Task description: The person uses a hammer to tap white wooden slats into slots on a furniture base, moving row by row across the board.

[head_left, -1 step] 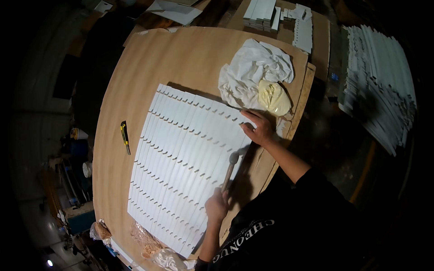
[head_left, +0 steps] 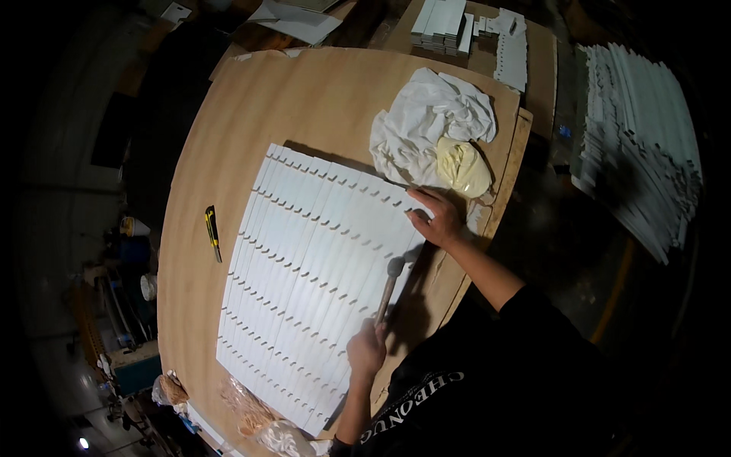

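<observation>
White slats [head_left: 304, 251] lie side by side on a wooden board table, forming a panel crossed by rows of small curved slots. My left hand [head_left: 367, 348] is wrapped round the handle of a mallet [head_left: 394, 266]. Its grey rounded head is over the panel's near right part; whether it touches a slat I cannot tell. At the panel's far right corner, my right hand [head_left: 438, 218] rests on the end of the outermost slats, thumb and fingers apart. Close beyond it sit a crumpled white cloth [head_left: 422, 114] and a pale yellow bundle [head_left: 464, 167].
A yellow-black utility knife [head_left: 212, 232] lies on the table [head_left: 221, 137] left of the panel. Clear plastic bags [head_left: 251, 411] are at the panel's near end. White strips [head_left: 438, 27] are stacked beyond the far edge, and a large pile of white slats [head_left: 640, 145] stands at right.
</observation>
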`<state>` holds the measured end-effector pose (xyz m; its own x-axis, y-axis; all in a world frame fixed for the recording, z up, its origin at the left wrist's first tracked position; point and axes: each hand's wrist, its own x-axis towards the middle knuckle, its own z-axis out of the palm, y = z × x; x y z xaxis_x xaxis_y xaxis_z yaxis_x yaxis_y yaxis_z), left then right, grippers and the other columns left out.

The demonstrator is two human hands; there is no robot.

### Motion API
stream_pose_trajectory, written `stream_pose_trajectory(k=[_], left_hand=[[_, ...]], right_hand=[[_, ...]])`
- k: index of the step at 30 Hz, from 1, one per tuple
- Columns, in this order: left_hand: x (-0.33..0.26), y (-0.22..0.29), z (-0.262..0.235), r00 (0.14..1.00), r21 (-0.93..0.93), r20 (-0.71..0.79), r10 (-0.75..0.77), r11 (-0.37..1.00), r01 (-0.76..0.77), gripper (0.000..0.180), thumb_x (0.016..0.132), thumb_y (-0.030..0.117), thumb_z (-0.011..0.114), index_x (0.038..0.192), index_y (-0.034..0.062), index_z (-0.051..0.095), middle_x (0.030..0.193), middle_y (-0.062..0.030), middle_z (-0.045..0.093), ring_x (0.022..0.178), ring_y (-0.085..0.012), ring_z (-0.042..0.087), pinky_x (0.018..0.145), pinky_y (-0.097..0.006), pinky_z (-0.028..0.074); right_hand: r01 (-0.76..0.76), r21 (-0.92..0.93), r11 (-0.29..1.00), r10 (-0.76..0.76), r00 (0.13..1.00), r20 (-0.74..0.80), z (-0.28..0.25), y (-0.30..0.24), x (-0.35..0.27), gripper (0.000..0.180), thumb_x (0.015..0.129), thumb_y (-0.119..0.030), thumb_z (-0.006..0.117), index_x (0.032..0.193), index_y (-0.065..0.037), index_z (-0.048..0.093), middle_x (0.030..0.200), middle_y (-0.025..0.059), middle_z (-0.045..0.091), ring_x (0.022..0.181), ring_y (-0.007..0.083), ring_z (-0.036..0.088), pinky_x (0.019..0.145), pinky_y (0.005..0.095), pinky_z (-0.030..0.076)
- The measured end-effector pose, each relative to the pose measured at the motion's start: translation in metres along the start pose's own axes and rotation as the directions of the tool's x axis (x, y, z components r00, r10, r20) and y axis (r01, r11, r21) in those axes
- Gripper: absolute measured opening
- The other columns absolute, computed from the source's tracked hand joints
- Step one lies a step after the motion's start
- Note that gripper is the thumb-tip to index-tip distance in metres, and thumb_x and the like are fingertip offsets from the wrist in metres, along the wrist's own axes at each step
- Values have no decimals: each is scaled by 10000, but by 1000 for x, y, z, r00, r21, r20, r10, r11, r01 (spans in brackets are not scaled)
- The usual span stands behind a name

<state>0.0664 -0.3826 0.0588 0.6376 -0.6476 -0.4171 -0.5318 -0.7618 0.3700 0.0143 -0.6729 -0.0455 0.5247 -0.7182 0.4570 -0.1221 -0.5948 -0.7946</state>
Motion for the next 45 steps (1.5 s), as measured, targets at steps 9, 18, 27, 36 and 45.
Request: stream_pose_trajectory(k=[9,18,27,36,45], left_hand=[[17,-2,-4,998,-31,-61,-18,999,16,263,920,305,493,901,45,527,685,-234,585,645,-457,558,593,-517,423],[29,-3,-17,981,-121,-172,-92,990,71,232,914,275,507,863,50,523,670,-224,590,672,-449,570,599,-524,419],[37,-19,-19,971,-108,-234,-44,994,19,329,948,327,466,887,6,508,575,-216,532,570,-443,537,538,-464,421],[39,-12,-34,969,-232,-214,-120,970,68,288,939,305,475,908,20,507,700,-265,591,694,-464,576,604,-538,418],[45,-7,-46,953,-265,-276,-122,963,46,296,932,342,468,895,51,509,713,-238,610,715,-449,588,639,-530,434]], right_hand=[[-25,-6,1000,25,999,23,0,-2,0,389,781,-211,669,1128,-39,628,1118,168,625,1056,319,588,901,375,475],[-8,-18,1000,9,999,37,-3,-1,2,381,786,-201,661,1113,-10,621,1090,184,631,1031,341,594,894,394,469],[66,-18,998,-67,997,-26,1,-1,4,377,748,-164,685,1091,-20,626,1074,178,635,1002,329,600,870,387,475],[65,-31,997,-65,998,-3,-2,-4,5,359,748,-139,681,1077,-6,623,1072,187,634,1013,343,596,894,394,467],[44,-19,999,-43,999,16,-1,-2,2,367,763,-142,678,1096,-4,612,1092,192,626,1035,352,585,914,400,458]])
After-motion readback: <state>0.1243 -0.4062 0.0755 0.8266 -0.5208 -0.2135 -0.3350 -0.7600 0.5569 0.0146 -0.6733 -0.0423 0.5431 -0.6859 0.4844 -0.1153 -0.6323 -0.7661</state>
